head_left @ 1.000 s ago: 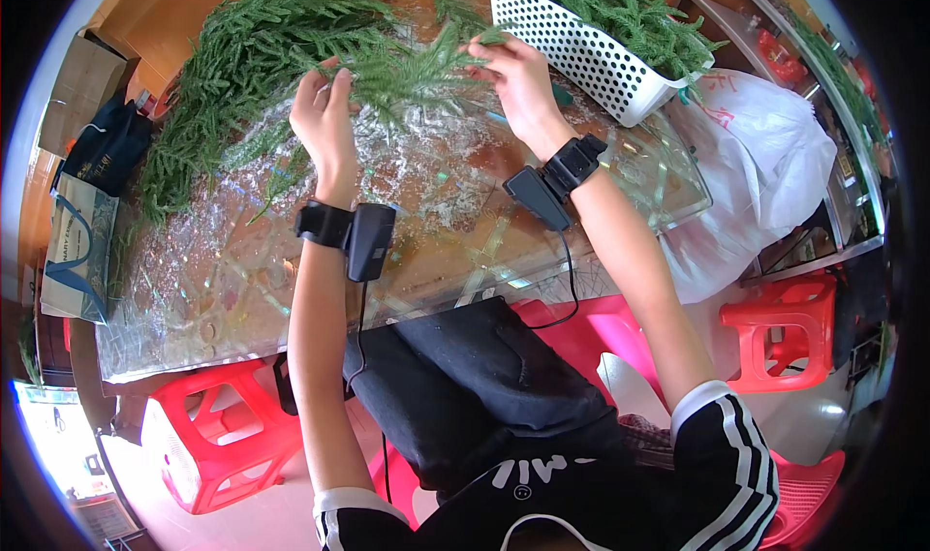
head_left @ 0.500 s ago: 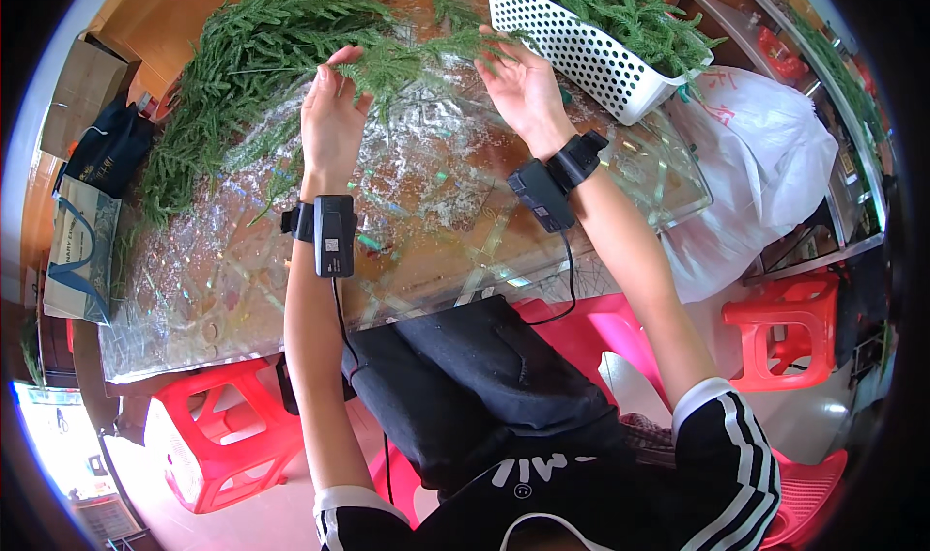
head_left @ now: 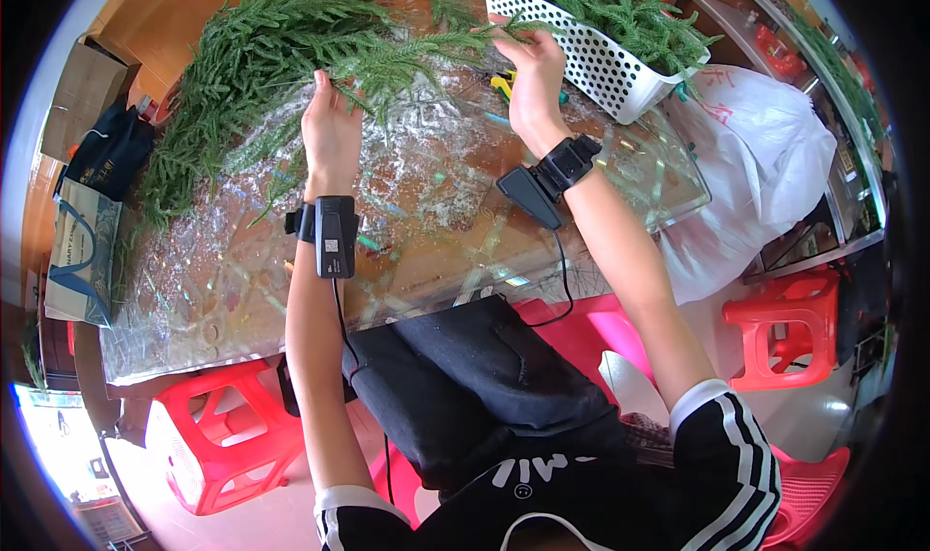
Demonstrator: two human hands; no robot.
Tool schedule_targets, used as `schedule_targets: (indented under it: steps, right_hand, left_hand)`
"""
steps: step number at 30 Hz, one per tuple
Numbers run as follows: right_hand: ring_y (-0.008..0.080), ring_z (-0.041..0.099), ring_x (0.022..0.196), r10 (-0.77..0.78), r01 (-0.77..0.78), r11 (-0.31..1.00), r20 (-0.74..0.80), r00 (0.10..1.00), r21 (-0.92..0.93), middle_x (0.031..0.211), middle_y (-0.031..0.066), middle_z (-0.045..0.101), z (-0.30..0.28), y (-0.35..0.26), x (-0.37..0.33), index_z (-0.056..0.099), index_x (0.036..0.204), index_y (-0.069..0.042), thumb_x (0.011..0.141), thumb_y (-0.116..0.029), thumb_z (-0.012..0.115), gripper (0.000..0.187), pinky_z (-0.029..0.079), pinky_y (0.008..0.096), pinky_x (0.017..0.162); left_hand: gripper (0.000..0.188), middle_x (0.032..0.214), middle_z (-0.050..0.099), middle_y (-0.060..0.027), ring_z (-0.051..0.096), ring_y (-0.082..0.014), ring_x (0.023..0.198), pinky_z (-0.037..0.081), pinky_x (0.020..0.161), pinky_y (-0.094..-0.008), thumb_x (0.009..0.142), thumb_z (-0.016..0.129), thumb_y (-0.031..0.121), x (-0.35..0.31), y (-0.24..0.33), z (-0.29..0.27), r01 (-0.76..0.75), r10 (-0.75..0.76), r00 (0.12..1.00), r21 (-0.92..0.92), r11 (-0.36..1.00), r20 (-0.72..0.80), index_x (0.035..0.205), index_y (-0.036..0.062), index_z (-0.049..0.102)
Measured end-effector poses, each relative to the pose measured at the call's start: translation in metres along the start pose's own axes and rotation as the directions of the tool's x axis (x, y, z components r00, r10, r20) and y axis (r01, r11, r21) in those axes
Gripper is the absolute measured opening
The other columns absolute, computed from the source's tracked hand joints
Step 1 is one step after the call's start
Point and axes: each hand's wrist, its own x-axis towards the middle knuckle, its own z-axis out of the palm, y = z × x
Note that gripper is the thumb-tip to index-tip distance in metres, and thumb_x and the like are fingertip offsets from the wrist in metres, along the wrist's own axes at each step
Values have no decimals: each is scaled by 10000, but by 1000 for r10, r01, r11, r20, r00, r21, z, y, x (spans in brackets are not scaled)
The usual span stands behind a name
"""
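A green artificial pine branch (head_left: 412,59) stretches between my hands above the table's far half. Its right end is pinched in the fingers of my right hand (head_left: 536,78). My left hand (head_left: 331,133) is closed on its left part, with some fingertips hidden by the needles. Behind and left of my left hand lies a big heap of similar pine branches (head_left: 262,52). Pliers with yellow handles (head_left: 501,87) lie on the table just left of my right hand, partly covered by it.
A white perforated basket (head_left: 635,91) full of green branches stands at the far right. White powdery bits are scattered over the clear-covered table (head_left: 436,251). A white sack (head_left: 765,164) is at right, bags (head_left: 82,251) at left, red stools (head_left: 228,435) below.
My right hand has shifted right and slightly up along the branch, uncovering the pliers. The branch is now spread out longer between my hands. My left hand has turned slightly, its fingers less raised.
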Motion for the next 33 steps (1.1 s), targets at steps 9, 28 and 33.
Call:
schedule_targets:
  steps: [9,28,33]
  right_hand:
    - [235,607,859,161,-193,947,139,977,258,899,180,621,-10,15,11,520,841,47,801,13,551,62,478,350,863]
    - [192,639,808,258,-173,966,642,722,-193,842,132,627,-14,15,12,468,855,-10,823,16,540,83,523,304,683]
    - [117,607,745,170,-63,979,606,777,-195,811,76,621,-5,4,2,493,834,-11,802,-11,613,124,483,242,664]
  left_hand:
    - [189,940,550,-19,488,-112,839,395,836,-305,927,482,268,-5,6,18,55,-55,998,-52,997,1,870,97,541]
    - [263,931,543,-130,413,-83,493,430,944,-392,927,468,207,-19,16,35,-30,-121,937,421,907,327,782,-6,520]
    - [269,884,583,-112,471,-93,553,459,760,-295,909,511,206,-14,13,27,46,-260,925,599,799,276,826,-42,574]
